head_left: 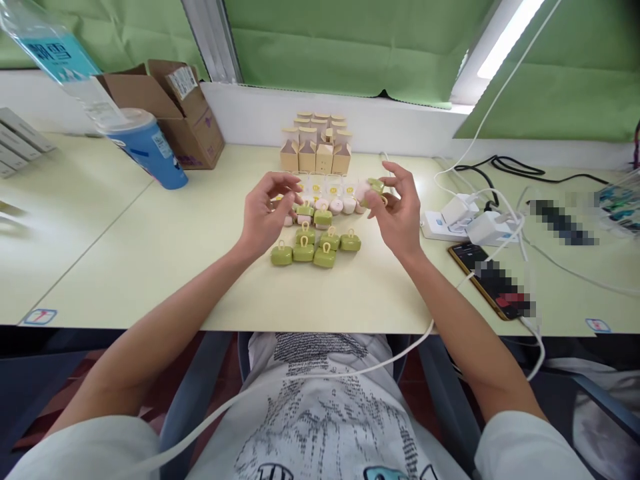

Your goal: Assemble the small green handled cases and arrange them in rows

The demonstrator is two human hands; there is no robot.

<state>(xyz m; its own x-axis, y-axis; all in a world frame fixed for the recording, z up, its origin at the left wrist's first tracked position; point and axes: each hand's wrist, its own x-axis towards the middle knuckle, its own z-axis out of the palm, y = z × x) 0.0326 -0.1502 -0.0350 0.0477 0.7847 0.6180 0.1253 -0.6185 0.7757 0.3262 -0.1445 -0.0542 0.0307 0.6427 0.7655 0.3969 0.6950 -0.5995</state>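
Observation:
My right hand pinches a small green-and-pink case between thumb and fingers, above the table. My left hand hovers to the left with thumb and fingers apart, close to a green-topped case with a pink base. I see nothing held in it, though its fingers hide part of the row behind. Nearer to me, several glossy green pieces with beige loops on top stand in a loose cluster. Behind them is a row of pale pink pieces and clear packs with yellow marks.
Several small open cardboard boxes stand against the wall. At left are a brown carton, a blue cup and a tilted bottle. Chargers, cables and a phone lie right; a white cable crosses my right forearm.

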